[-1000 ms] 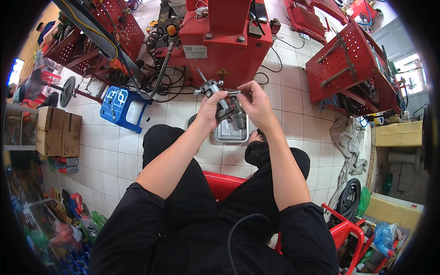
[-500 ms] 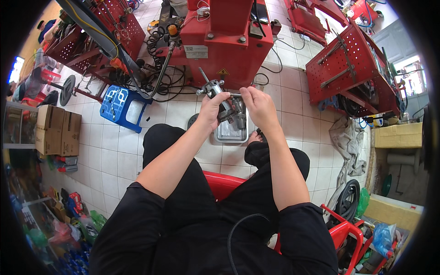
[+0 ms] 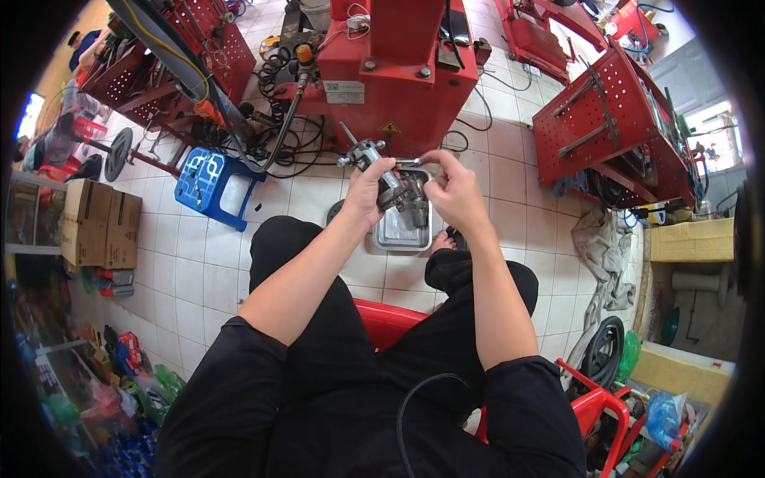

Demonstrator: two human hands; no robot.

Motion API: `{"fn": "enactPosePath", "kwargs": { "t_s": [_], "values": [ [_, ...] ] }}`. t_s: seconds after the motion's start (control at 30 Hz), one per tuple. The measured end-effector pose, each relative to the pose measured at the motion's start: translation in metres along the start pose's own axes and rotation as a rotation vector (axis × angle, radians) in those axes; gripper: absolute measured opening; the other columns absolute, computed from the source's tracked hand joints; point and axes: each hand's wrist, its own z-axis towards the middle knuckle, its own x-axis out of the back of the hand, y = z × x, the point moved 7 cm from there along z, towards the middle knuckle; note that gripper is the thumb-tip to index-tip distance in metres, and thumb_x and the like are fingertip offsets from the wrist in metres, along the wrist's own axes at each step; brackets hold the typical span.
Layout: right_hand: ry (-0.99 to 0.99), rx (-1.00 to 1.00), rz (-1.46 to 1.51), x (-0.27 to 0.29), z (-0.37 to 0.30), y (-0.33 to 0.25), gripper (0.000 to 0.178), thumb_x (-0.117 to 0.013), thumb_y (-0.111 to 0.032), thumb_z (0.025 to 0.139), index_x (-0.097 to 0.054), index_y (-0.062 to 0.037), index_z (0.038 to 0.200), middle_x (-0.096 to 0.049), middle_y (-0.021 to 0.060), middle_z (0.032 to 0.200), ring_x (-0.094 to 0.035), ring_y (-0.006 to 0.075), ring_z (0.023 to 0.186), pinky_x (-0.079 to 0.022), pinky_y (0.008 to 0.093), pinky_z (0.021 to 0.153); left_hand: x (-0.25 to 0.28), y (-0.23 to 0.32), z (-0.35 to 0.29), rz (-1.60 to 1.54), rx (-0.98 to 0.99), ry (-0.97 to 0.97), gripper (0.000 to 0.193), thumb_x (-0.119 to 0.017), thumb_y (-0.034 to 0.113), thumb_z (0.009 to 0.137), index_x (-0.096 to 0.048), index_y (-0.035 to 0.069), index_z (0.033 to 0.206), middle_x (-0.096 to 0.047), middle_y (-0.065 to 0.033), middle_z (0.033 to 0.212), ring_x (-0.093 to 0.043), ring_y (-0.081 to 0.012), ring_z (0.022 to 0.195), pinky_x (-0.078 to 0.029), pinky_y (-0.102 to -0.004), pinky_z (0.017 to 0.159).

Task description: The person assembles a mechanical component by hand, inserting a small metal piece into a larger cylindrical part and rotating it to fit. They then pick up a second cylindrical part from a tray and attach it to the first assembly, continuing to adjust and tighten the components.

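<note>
My left hand (image 3: pixel 366 193) is wrapped round a silver metal cylinder assembly (image 3: pixel 368 155), which has bolts at its far end and a thin rod sticking out. A small silver wrench (image 3: pixel 406 162) lies across the assembly beside my left thumb, pointing right. My right hand (image 3: pixel 456 187) is at the wrench's outer end, index finger bent against it and the other fingers curled in. Below the hands, a metal tray (image 3: pixel 402 237) sits on the floor with a dark grey metal part (image 3: pixel 419 209) in it; my left hand hides some of the tray.
Ahead stands a red machine base (image 3: pixel 398 103) with black hoses around it. A blue stool (image 3: pixel 213 187) is at the left, near cardboard boxes (image 3: pixel 100 223). On the right is a red perforated tool cart (image 3: pixel 606 127), with a grey cloth (image 3: pixel 602 255) on the tiled floor.
My right hand has shifted slightly right and down, its index finger now extended to the wrench's end. More of the wrench shows. The left hand keeps its hold on the assembly.
</note>
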Motion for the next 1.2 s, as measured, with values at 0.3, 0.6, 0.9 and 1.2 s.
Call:
{"fn": "enactPosePath", "kwargs": {
  "t_s": [0.3,0.6,0.9,1.2],
  "values": [
    [-0.037,-0.053,-0.071,-0.001,0.0,0.007,0.026,-0.06,-0.012,0.072,-0.062,-0.0041,0.097,-0.048,0.0085,0.054,-0.048,0.0203,0.05,-0.041,0.0335,0.052,0.002,-0.002,0.001,-0.002,0.019,-0.012,0.021,-0.068,0.02,0.077,-0.058,0.007,0.09,-0.059,-0.004,0.076,-0.062,-0.0188,0.066,-0.055,-0.0325,0.062],
    [0.086,0.044,-0.145,0.002,-0.002,-0.012,0.019,-0.067,-0.019,0.077,-0.063,-0.0064,0.091,-0.059,0.0132,0.066,-0.057,0.0276,0.059,-0.045,0.0365,0.056,-0.003,-0.005,-0.003,-0.016,0.085,-0.046,0.021,-0.068,0.021,0.077,-0.057,0.009,0.09,-0.06,-0.0038,0.078,-0.061,-0.0162,0.069,-0.055,-0.0339,0.066],
    [0.139,0.189,-0.188,0.005,-0.002,-0.019,0.016,-0.065,-0.016,0.078,-0.062,-0.0081,0.092,-0.063,0.0136,0.075,-0.061,0.03,0.066,-0.047,0.0372,0.059,-0.011,-0.004,-0.009,0.055,0.135,-0.054,0.03,-0.071,0.028,0.078,-0.057,0.011,0.098,-0.06,-0.0033,0.082,-0.06,-0.0169,0.068,-0.055,-0.0356,0.064],
    [0.117,0.178,-0.172,0.011,-0.003,-0.023,0.017,-0.066,-0.014,0.078,-0.062,-0.0082,0.094,-0.063,0.0131,0.075,-0.061,0.0283,0.065,-0.047,0.035,0.058,-0.012,-0.005,-0.014,-0.021,0.201,-0.053,0.033,-0.072,0.029,0.076,-0.058,0.011,0.1,-0.059,-0.0035,0.083,-0.059,-0.0167,0.066,-0.056,-0.0386,0.069]
  ]
}}
